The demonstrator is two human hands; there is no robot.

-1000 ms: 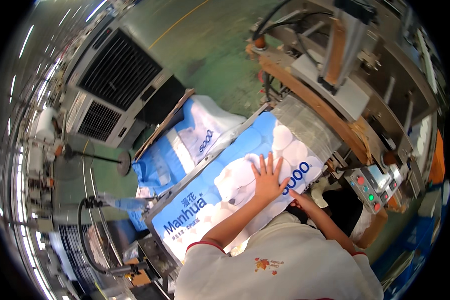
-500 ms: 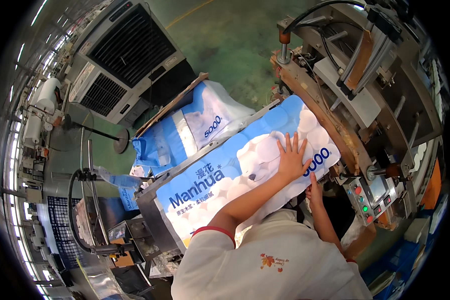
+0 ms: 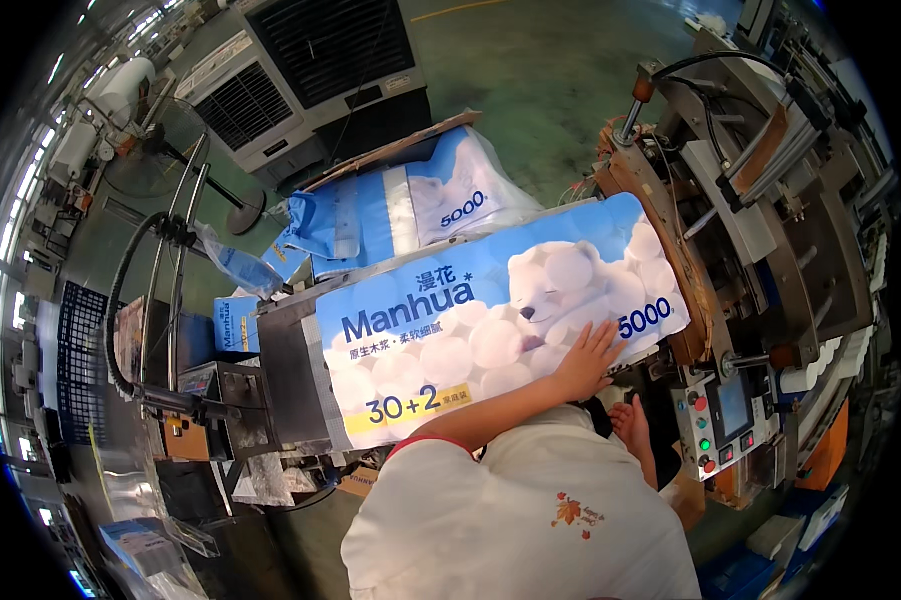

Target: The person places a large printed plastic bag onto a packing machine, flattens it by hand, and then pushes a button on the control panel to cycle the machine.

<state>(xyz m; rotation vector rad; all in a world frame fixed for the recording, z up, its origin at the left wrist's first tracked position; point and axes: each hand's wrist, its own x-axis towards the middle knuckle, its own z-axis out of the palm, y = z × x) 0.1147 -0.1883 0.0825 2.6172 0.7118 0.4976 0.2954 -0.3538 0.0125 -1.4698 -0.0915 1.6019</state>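
A long blue and white plastic pack of paper rolls (image 3: 490,385), printed with a sleeping white bear, lies flat on a metal bench (image 3: 295,385) in front of me. My left hand (image 3: 587,362) rests on its top near the close right edge, palm down with the fingers stretched out. Just off the pack's near edge, close to my body, is my right hand (image 3: 631,425). Its fingers are loosely bent and apart, and nothing shows in them. The pack's right end reaches up to the wooden edge (image 3: 682,270) of a machine.
The machine frame (image 3: 760,200) stands to the right, with a button panel (image 3: 715,420) below it. Another wrapped pack (image 3: 460,190) lies beyond the bench. A grey air cooler (image 3: 320,70) is farther back. Metal posts (image 3: 185,250) with a black hose rise at left.
The view has shifted. My left hand has slid toward the pack's near edge, uncovering the printed bear. My right hand has dropped away from the pack's edge toward my body.
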